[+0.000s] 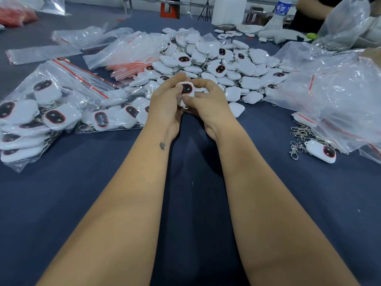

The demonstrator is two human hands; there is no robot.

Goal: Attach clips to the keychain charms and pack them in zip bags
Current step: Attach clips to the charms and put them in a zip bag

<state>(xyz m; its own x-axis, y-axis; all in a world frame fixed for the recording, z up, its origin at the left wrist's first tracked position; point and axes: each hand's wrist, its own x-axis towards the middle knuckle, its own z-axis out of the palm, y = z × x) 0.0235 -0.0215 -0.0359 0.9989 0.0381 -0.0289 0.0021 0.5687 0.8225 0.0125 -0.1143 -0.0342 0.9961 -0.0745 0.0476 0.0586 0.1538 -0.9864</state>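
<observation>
Head view takes in one dark blue table [185,203] that fills most of the frame. On its far middle sits a single heap of white keychain charms [222,65], too many to count, some face up with a dark red-rimmed oval. At least three filled zip bags [51,108] lie at left, charms packed inside behind red seal strips; beyond them is one sheaf of empty zip bags [127,54]. One large crumpled clear bag [334,89] lies at right, with a tangle of metal clips [301,135] at its near edge; the clips cannot be counted. One loose charm [321,150] rests just beside that tangle, face up. One water bottle [282,9] stands at the far right. Two bare hands meet over the table centre: the left hand [165,104] and the right hand [208,104] both pinch one held charm [185,89], fingers curled round it, its dark face toward the camera, just in front of the heap.
</observation>
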